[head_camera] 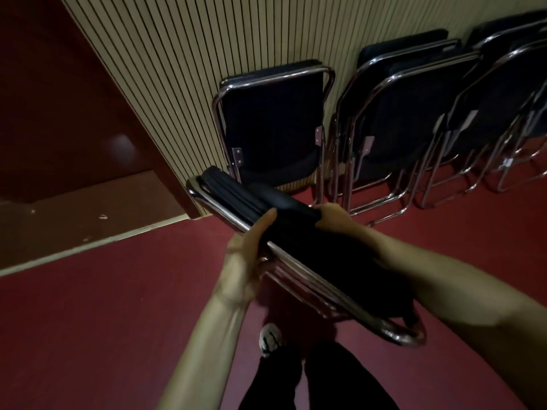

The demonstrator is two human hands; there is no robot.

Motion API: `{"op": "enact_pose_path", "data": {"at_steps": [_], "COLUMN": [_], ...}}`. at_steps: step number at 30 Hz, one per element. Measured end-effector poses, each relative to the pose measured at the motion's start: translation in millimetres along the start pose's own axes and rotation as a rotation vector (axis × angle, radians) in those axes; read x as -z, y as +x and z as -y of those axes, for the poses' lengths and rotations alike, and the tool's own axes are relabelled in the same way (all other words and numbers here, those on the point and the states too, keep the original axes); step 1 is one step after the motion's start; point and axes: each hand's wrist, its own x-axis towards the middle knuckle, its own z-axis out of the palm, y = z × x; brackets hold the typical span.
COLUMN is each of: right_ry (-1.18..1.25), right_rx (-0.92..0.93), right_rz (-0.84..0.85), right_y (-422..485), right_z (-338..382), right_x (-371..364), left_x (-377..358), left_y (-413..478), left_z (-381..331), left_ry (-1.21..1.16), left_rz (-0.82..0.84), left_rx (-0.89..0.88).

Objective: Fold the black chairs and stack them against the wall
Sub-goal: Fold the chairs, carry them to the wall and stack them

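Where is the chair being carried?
Head view, middle: the folded chair is held by the left hand and right hand, in front of the leftmost leaning chair at the wall.

Dim, warm light. A soft glare spot sits on the red panel (121,142); the held chair (296,229) has blurred chrome; edges bend.

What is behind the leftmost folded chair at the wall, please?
The ribbed wall panel stands behind the leftmost chair, which leans on it; the chair's black padding hides the panel's lower part.
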Motion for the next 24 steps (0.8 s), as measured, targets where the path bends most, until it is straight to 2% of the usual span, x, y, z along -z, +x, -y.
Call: {"op": "enact_pose_path", "data": {"at_steps": [6, 12, 18, 24], "right_ry": [-0.090, -0.141, -0.230, -0.301], "right_rx": [0.139, 0.284, 0.366, 0.394], "right_rz": [0.122, 0.227, 0.363, 0.466], "right_y": [83, 163, 231, 282], "right_z": [23, 7, -3, -1], "right_x": [36, 49, 71, 82], "left_x": [-1, -46, -107, -131], "left_y": [63, 102, 152, 192], "left_z": [-29, -32, -36, -39], "left_ry": [-0.087, -0.275, -0.372, -0.481], "left_rz": [-0.043, -0.101, -0.277, -0.379], "left_rx": [0.130, 0.206, 0.176, 0.179]}}
